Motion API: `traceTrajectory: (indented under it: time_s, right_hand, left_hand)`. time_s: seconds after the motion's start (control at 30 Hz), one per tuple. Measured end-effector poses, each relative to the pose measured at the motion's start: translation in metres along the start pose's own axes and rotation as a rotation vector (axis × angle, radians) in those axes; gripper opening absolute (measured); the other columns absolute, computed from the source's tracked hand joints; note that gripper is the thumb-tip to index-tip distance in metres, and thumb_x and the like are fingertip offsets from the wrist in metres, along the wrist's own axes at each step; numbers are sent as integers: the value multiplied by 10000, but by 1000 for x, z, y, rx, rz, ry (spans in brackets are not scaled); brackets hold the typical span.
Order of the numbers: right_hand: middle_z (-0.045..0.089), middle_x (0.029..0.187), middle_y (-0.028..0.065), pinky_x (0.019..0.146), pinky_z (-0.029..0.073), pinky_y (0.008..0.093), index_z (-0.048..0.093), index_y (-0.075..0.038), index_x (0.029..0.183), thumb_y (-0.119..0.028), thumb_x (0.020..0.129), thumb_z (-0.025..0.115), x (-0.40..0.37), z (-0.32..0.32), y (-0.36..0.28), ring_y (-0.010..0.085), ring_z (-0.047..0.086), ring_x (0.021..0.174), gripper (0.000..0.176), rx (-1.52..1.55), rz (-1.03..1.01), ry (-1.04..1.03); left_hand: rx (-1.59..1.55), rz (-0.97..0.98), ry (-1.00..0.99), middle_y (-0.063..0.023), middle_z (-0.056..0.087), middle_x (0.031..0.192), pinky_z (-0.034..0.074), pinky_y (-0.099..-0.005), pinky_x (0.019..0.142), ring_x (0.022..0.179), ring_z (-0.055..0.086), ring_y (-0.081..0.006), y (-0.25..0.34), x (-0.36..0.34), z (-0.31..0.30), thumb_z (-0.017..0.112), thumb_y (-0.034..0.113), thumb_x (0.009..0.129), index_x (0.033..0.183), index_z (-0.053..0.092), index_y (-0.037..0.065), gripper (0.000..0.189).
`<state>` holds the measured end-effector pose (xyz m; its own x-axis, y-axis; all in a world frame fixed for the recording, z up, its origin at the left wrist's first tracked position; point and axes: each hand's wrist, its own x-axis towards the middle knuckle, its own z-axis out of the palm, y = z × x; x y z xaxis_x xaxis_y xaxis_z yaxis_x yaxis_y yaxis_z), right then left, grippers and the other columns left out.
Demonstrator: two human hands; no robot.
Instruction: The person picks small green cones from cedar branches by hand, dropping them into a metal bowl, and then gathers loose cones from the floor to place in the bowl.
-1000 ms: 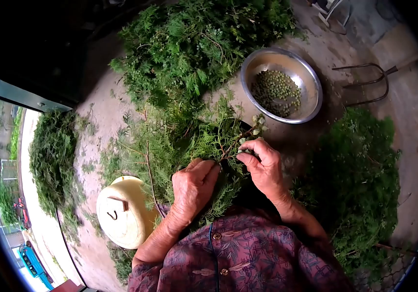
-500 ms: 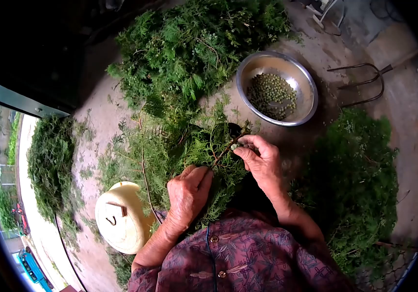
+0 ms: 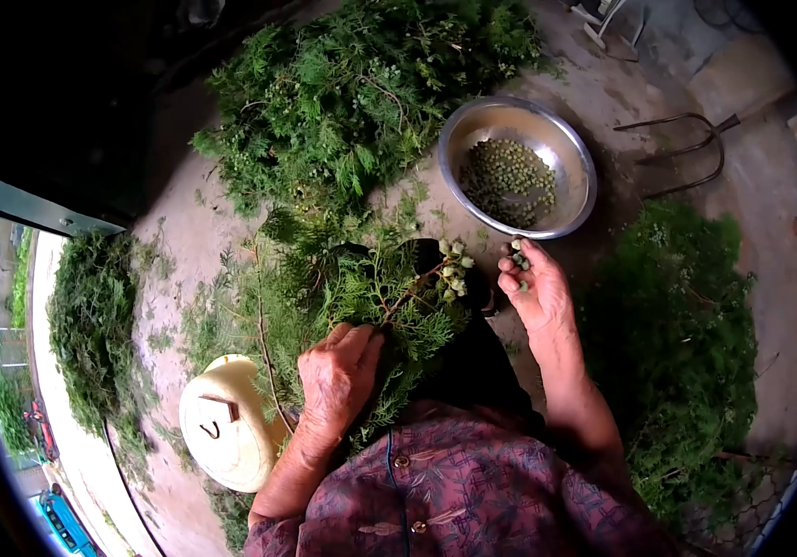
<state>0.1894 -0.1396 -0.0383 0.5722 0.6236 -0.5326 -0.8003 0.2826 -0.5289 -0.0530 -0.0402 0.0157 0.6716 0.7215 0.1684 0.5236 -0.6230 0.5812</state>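
Observation:
My left hand (image 3: 338, 367) is closed around the stem of a leafy evergreen branch (image 3: 403, 304) in front of my body. At the branch's tip hangs a cluster of pale green seed cones (image 3: 455, 269). My right hand (image 3: 545, 295) is apart from the branch, just below the near rim of a metal bowl (image 3: 569, 156). Several small green cones (image 3: 519, 263) lie in its curled fingers. Inside the bowl is a layer of loose green cones (image 3: 510, 176).
A large heap of evergreen cuttings (image 3: 352, 102) lies ahead, with more piles at the left (image 3: 92, 320) and right (image 3: 672, 353). A pale yellow container (image 3: 231, 436) with a hook stands by my left arm. A pitchfork (image 3: 709, 148) rests beyond the bowl.
My right hand has moved right, away from the branch tip toward the bowl, carrying green cones. The cone cluster on the branch now shows. My left hand still grips the stem.

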Motion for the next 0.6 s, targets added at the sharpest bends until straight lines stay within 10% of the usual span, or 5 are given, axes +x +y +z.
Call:
traceTrajectory:
  time_s: [0.23,0.37,0.6]
  right_hand:
    - [537,926,129,659,536,369,487,0,1017,-195,919,461,73,-20,-37,250,545,789,220,246,-115,193]
    - [368,1309,154,973,342,564,366,-18,1248,-316,942,373,92,-6,-81,326,351,1209,428,235,-295,26]
    - [436,1245,158,981,364,495,411,64,1189,-317,917,450,99,-2,-126,301,378,1177,470,334,-436,310]
  left_hand:
    - [59,29,-27,-84,564,685,458,-359,535,617,578,-278,4,-1,-1,629,147,750,804,616,59,104]
    - [-139,-125,4,-119,599,736,464,-333,569,656,594,-290,3,-1,-5,634,98,752,850,627,20,125]
    - [-523,-427,34,-50,608,678,423,-252,584,627,523,-99,-17,5,-29,634,110,800,891,640,8,137]
